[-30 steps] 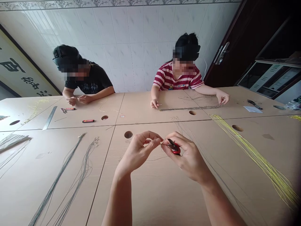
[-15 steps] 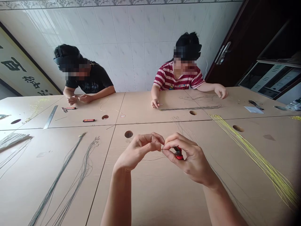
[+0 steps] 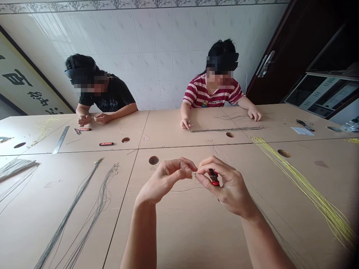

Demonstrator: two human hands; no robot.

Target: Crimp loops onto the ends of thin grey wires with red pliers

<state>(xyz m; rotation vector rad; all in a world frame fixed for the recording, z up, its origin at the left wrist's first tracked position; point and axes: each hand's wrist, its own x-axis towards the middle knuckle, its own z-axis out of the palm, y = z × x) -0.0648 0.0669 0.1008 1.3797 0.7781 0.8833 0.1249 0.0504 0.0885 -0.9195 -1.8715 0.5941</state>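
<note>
Over the middle of the table, my left hand (image 3: 171,177) pinches the end of a thin cord (image 3: 194,174) between thumb and fingertip. Facing it, my right hand (image 3: 228,185) grips the same cord end with thumb and forefinger. A small red-and-black tool (image 3: 214,177) is tucked in the right hand's curled fingers; much of it is covered, so its kind is unclear. The fingertips of both hands are a tiny gap apart. Part of the cord trails below them, above the tabletop.
Bundles of grey cords (image 3: 75,198) lie to the left, yellow cords (image 3: 297,179) to the right. Round holes (image 3: 153,160) pierce the table (image 3: 179,231). Across it sit two people, one in black (image 3: 112,93), one in striped red (image 3: 211,91). A metal ruler (image 3: 61,140) lies left.
My right hand's fingertips have drawn slightly right, away from the left ones, and the red-and-black tool has turned a little. The striped-shirt person's outer hand has come down to the table.
</note>
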